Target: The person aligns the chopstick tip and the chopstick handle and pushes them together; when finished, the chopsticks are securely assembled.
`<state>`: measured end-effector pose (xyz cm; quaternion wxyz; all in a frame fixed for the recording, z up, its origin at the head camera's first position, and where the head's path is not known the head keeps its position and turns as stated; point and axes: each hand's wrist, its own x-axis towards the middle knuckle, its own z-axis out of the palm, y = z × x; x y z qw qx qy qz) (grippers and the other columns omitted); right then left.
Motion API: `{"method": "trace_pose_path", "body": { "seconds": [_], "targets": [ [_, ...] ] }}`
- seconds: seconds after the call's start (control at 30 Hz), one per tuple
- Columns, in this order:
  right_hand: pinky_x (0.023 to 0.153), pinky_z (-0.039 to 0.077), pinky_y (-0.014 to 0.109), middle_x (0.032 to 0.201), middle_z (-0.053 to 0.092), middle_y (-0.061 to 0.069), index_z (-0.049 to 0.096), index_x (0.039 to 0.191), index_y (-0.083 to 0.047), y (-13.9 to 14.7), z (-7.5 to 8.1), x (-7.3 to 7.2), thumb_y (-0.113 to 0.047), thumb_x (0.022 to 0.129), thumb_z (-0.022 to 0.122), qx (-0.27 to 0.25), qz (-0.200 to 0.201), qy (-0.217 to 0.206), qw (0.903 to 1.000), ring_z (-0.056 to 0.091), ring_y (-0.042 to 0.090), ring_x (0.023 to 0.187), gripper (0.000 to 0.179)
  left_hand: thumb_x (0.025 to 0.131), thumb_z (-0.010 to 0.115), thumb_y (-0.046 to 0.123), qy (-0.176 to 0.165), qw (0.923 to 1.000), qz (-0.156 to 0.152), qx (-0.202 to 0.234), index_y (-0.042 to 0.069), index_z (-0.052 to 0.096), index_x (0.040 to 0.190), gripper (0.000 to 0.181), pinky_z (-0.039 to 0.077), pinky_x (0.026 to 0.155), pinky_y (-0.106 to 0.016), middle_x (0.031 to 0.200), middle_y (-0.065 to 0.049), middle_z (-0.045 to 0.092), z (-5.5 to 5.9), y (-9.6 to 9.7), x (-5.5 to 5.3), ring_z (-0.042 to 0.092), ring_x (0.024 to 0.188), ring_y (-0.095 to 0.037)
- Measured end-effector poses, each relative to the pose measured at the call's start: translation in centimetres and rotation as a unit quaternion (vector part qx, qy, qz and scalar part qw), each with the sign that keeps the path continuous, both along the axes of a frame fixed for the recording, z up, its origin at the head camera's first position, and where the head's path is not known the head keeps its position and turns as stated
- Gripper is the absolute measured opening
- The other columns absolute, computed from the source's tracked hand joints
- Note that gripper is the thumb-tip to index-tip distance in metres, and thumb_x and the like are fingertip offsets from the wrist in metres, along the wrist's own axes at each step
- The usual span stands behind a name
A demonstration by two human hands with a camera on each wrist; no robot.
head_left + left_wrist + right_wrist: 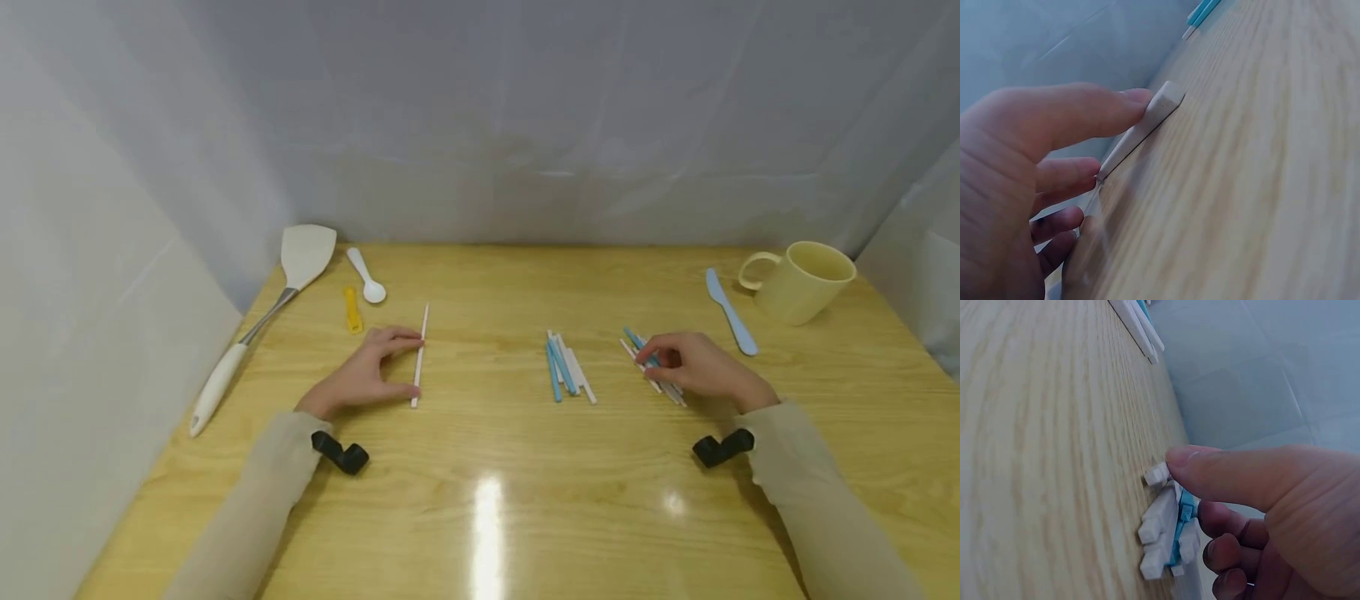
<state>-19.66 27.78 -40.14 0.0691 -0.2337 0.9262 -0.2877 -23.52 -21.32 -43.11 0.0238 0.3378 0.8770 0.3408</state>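
Note:
A thin white stick point(420, 358) lies on the table, slanting slightly. My left hand point(373, 368) is beside it, thumb tip at its near end and a fingertip farther up, both along its left edge. In the left wrist view the thumb touches the stick point(1147, 119) near its squared end. My right hand point(697, 367) is over a loose pile of white and light blue sticks point(1166, 534). Its thumb and index finger pinch a white stick point(1158, 474) at the pile's side; the index fingertip is hidden behind the thumb in the right wrist view.
Between the hands lies another bunch of white and blue sticks point(573, 371). At left are a white spatula point(225, 379), a white spoon point(367, 279) and a yellow clip-like piece point(352, 311). A blue knife point(731, 312) and a yellow mug point(798, 287) stand at right, near grey-white curtains point(525, 125).

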Motion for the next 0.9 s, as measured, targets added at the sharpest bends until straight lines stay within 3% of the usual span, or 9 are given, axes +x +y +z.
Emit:
{"method": "trace_pose_path", "body": {
  "seconds": [0.37, 0.6, 0.73, 0.9],
  "targets": [
    [0.053, 0.038, 0.024, 0.065, 0.051, -0.005, 0.068, 0.1, -0.01, -0.7, -0.2, 0.1, -0.012, 0.088, 0.07, 0.005, -0.002, 0.019, 0.9998, 0.041, 0.004, 0.054, 0.012, 0.076, 0.081, 0.019, -0.016, 0.9998, 0.012, -0.006, 0.0, 0.052, 0.135, 0.069, 0.023, 0.106, -0.058, 0.142, -0.02, 0.041, 0.3, -0.9, -0.1, 0.03, 0.131, -0.039],
    [0.055, 0.038, 0.024, 0.066, 0.051, -0.004, 0.065, 0.104, -0.007, -1.1, -0.1, 0.3, -0.009, 0.089, 0.069, 0.011, -0.004, 0.005, 0.9999, 0.042, 0.005, 0.054, 0.016, 0.079, 0.078, 0.017, -0.027, 0.9993, 0.024, 0.013, 0.001, 0.051, 0.135, 0.065, 0.031, 0.101, -0.05, 0.136, -0.02, 0.042, 0.3, -0.8, -0.3, 0.038, 0.122, -0.034],
    [0.055, 0.039, 0.024, 0.066, 0.052, -0.004, 0.065, 0.105, -0.006, -1.3, -0.1, 0.3, -0.01, 0.088, 0.069, 0.01, -0.004, 0.009, 0.9999, 0.042, 0.006, 0.054, 0.018, 0.078, 0.078, 0.013, -0.006, 0.9983, 0.046, 0.036, -0.001, 0.053, 0.131, 0.06, 0.036, 0.092, -0.041, 0.127, -0.02, 0.046, 0.3, -0.4, -0.4, 0.043, 0.107, -0.03],
    [0.055, 0.04, 0.024, 0.067, 0.052, -0.004, 0.064, 0.106, -0.004, -1.4, -0.2, 0.2, -0.013, 0.087, 0.072, 0.008, -0.004, 0.015, 0.9998, 0.043, 0.005, 0.054, 0.022, 0.075, 0.08, 0.009, 0.039, 0.9942, 0.068, 0.074, -0.003, 0.059, 0.12, 0.05, 0.037, 0.09, -0.04, 0.119, -0.02, 0.051, 0.5, 0.4, -0.2, 0.044, 0.105, -0.033]
  ]
}}
